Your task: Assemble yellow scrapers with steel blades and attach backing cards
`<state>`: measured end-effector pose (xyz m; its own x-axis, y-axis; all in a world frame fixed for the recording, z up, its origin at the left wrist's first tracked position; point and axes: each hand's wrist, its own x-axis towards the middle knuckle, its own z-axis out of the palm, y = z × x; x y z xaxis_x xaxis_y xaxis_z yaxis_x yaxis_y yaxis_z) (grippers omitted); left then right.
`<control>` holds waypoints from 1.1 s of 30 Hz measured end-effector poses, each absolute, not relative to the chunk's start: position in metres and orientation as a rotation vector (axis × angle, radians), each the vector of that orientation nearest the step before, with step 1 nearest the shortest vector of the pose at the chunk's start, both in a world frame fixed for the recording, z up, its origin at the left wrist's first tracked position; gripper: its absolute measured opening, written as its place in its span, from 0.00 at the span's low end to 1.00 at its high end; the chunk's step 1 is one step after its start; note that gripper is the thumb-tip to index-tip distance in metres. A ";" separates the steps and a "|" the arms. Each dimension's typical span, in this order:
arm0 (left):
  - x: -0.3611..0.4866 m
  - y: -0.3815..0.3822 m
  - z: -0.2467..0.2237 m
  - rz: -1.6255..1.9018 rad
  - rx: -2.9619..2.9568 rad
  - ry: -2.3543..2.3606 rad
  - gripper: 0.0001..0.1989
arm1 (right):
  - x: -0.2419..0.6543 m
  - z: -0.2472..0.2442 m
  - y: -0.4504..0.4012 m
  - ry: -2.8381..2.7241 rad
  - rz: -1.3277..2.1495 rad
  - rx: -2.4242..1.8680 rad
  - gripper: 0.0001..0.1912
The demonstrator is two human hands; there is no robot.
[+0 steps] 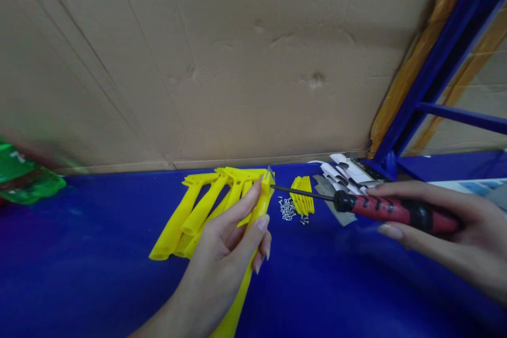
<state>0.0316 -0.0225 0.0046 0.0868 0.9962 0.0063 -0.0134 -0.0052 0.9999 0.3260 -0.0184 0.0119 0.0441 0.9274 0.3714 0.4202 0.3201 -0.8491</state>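
While left hand [222, 248] curls around yellow plastic handle [261, 206], right hand [467, 232] holds screwdriver [380, 208].

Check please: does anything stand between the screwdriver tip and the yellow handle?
Nothing visible does: the screwdriver tip, held in the right hand, reaches the top of the yellow handle in the left hand.

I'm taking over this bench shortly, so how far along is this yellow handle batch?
Early, I'd judge. Done: little clearly; the yellow plastic handles lie heaped, no blades visible on them. In hand: the left hand holds one handle with a metal blade at its tip, and the right hand points a red-and-black screwdriver at it. Left: loose screws and grey metal plates lie nearby.
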 end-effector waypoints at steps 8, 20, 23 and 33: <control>0.033 -0.020 0.004 1.123 1.245 1.134 0.39 | 0.303 0.024 -0.023 -1.316 1.005 -1.420 0.22; 0.021 -0.009 0.000 1.112 0.957 0.902 0.47 | 0.311 0.021 -0.013 -0.961 1.405 -1.170 0.18; 0.021 -0.007 0.003 1.125 0.901 0.915 0.44 | 0.307 0.025 -0.015 -0.924 1.401 -1.172 0.21; 0.023 -0.011 0.005 1.072 0.856 0.853 0.52 | 0.295 0.011 -0.019 -1.322 1.628 -1.183 0.17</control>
<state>0.0230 -0.0106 0.0045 0.2491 0.9552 -0.1600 -0.3707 0.2467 0.8954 0.2951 -0.0186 0.0108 -0.3222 0.9227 -0.2114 0.0175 -0.2175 -0.9759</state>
